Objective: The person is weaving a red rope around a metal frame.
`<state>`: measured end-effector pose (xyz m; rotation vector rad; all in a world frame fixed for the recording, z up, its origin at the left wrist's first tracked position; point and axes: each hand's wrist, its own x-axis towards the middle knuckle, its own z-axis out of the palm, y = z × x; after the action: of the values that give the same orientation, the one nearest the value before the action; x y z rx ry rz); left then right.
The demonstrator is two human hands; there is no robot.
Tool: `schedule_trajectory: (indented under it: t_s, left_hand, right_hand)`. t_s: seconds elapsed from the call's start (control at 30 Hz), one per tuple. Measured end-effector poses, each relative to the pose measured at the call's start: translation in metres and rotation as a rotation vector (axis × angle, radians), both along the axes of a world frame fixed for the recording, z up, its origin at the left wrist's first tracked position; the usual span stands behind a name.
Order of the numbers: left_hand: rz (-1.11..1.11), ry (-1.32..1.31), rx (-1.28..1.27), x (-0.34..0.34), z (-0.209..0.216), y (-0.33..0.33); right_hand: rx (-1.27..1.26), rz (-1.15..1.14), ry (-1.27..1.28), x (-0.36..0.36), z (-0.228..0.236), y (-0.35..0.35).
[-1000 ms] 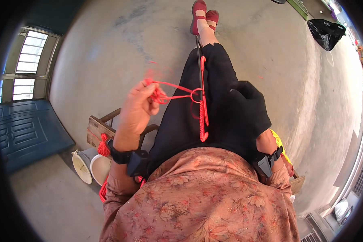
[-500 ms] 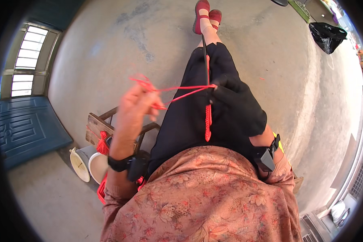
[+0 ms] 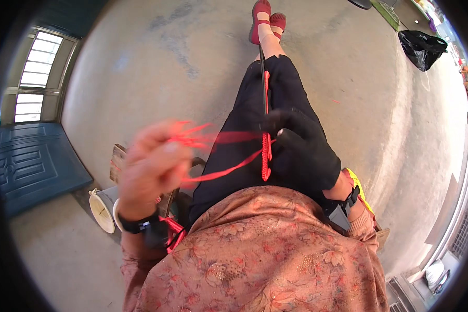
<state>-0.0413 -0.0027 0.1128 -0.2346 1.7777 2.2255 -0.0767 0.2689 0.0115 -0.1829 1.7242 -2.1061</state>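
Observation:
My bare left hand (image 3: pixel 153 164), smeared by motion, is closed on a bunch of red cord (image 3: pixel 224 170) out to the left of my lap. Two stretches of the cord run across to my right hand (image 3: pixel 312 153), which wears a black glove with a pale thumb tip showing. Its fingers close around a long thin black rod (image 3: pixel 263 86), beside the spot where the cord meets it. Red braided work (image 3: pixel 266 161) lines the rod above and below that hand. The rod lies lengthwise over my dark trousers (image 3: pixel 244 112), towards my crossed ankles.
Left of my seat are a pale bucket (image 3: pixel 103 212) and the edge of a wooden stool (image 3: pixel 118 158). A blue panelled door (image 3: pixel 41 164) lies at far left. A black plastic bag (image 3: pixel 422 49) rests on the concrete floor (image 3: pixel 364 78) at upper right.
My left hand has moved left and down towards me, drawing the red cord out longer. My right hand has shifted only slightly at the rod.

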Motion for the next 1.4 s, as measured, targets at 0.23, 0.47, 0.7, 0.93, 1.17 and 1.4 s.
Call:
schedule_trajectory:
  t_s: [0.23, 0.47, 0.7, 0.93, 1.17, 1.4]
  left_hand:
    - [-0.101, 0.281, -0.096, -0.007, 0.059, -0.018]
    - [-0.021, 0.052, -0.428, -0.038, -0.002, -0.015]
    - [-0.273, 0.077, -0.585, -0.028, -0.107, 0.081]
    - [-0.46, 0.051, -0.639, -0.019, -0.126, 0.067]
    - [-0.17, -0.237, 0.08, -0.019, -0.141, 0.042]
    - [-0.362, -0.066, -0.469, -0.027, -0.145, 0.064]
  right_hand:
    - [0.376, 0.149, 0.49, -0.022, 0.005, -0.027]
    - [-0.162, 0.023, -0.119, -0.031, 0.009, -0.01]
    - [-0.392, -0.087, -0.378, -0.006, -0.003, 0.001]
    - [-0.053, -0.203, -0.173, 0.002, 0.005, 0.001]
    - [0.234, -0.411, 0.003, -0.01, -0.002, 0.023]
    - [0.632, 0.122, 0.078, -0.006, -0.035, -0.002]
